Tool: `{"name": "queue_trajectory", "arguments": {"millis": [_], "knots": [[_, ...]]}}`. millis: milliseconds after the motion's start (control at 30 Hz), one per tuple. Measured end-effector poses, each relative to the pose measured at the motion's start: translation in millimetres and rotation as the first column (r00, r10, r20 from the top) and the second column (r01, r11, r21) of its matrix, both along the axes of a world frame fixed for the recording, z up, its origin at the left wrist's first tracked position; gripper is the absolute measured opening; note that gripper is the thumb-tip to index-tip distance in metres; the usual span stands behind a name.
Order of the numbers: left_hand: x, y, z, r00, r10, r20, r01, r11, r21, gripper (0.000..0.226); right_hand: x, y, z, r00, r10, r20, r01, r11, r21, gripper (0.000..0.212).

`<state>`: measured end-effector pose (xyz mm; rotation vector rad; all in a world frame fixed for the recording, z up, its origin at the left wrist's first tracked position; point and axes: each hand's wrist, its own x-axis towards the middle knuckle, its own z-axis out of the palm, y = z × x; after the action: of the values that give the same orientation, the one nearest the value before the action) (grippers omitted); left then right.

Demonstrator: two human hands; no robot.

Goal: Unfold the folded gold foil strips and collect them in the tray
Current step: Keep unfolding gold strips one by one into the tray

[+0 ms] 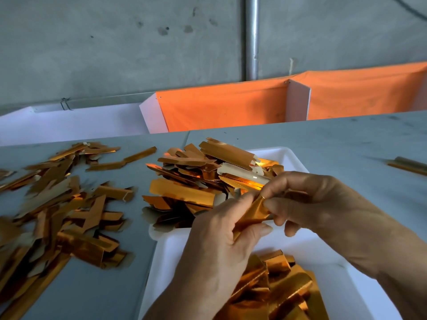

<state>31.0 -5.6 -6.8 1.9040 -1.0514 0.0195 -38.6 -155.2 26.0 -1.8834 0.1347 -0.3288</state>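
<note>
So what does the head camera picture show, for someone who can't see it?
Two bare hands, left hand and right hand, pinch one shiny gold foil strip above a white plastic tray holding more strips. A loose pile of gold strips lies left on the grey table.

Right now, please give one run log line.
left hand: pinches strip | right hand: pinches strip | tray: holds strips | step: unfolding

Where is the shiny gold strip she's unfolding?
Centre-right in the head view: the folded gold foil strip is pinched between both hands, above the white plastic tray.
</note>
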Motion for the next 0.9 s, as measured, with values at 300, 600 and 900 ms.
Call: {"name": "queue_trajectory", "arguments": {"millis": [300, 600, 900], "knots": [[0.7, 2.0, 2.8, 0.999, -0.015, 0.048, 0.017, 0.999, -0.046, 0.043, -2.3, -3.4, 1.3, 0.990, 0.138, -0.002, -0.136, 0.982, 0.133, 0.012], [-3.2, -0.4, 3.6, 0.996, 0.069, 0.058, -0.071, 0.997, 0.042, 0.059, 2.0, -0.4, -2.1, 0.999, 0.000, -0.040, 0.006, 0.986, 0.166, 0.019], [0.6, 3.8, 3.0, 0.997, 0.064, -0.049, -0.065, 0.998, -0.014, 0.039, -2.9, -6.8, 1.7, 0.997, 0.066, 0.037, -0.074, 0.948, 0.310, 0.015]]}}
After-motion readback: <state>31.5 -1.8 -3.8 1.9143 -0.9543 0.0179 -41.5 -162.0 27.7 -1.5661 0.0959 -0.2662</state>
